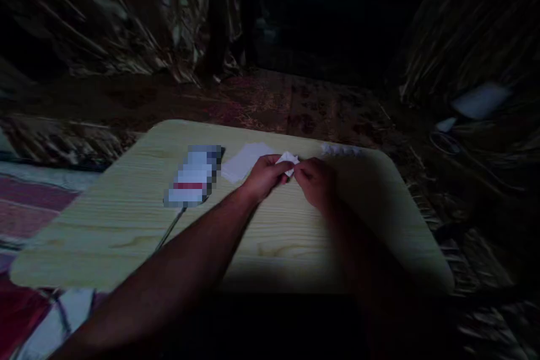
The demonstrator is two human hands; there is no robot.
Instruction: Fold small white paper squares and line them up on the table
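A small piece of folded white paper is held just above the wooden table, between my two hands. My left hand pinches it from the left, thumb lying across its front. At its right corner, the closed fingers of my right hand grip the edge. Creases and short points show on the folded paper, but its exact shape is too small and dim to make out. Behind my left hand lie loose white paper sheets. Several small folded white paper pieces stand in a row near the table's far right edge.
The low wooden table has rounded corners. A pixelated phone rests on its left half, with a cable running toward me. Patterned fabric lies beyond the far edge. A pale object with a cord is at the right.
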